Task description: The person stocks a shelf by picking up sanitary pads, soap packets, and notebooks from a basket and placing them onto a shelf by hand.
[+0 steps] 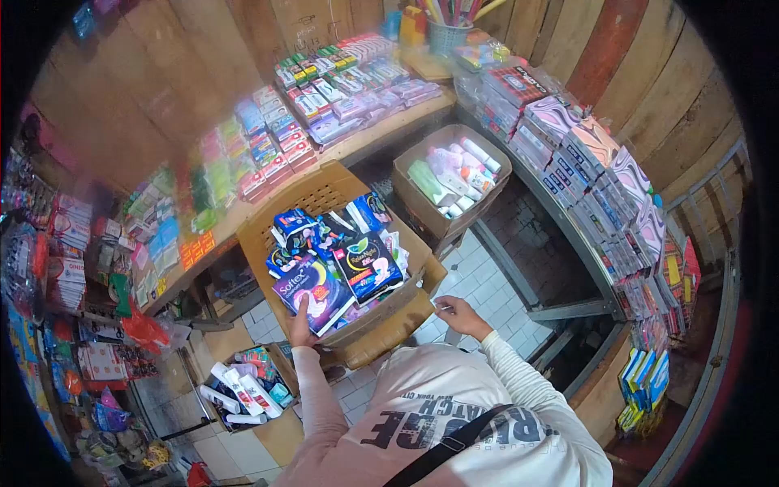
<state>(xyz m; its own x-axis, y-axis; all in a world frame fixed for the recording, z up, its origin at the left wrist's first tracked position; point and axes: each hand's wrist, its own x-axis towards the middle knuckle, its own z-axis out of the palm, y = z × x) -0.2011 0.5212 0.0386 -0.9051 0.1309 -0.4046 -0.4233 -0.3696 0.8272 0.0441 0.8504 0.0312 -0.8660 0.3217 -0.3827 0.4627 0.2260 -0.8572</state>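
A large open cardboard box (389, 312) stands in front of me, holding several packs in dark blue, black and purple. My left hand (302, 326) is at the box's near left corner, its thumb pressed on the purple Softex pack (310, 289); its other fingers are hidden. Right of that pack lies a black and blue pack (370, 264). Beyond the box's right side, my right hand (461, 315) is held with its fingers bent together near the box flap. Whether anything is between those fingertips is too small to tell.
A second box (422, 203) with bottles stands at the back right. A small box (286, 377) of white bottles is on the floor at lower left. Shelves (341, 150) of small packs run along the back; stacked goods (592, 187) line the right.
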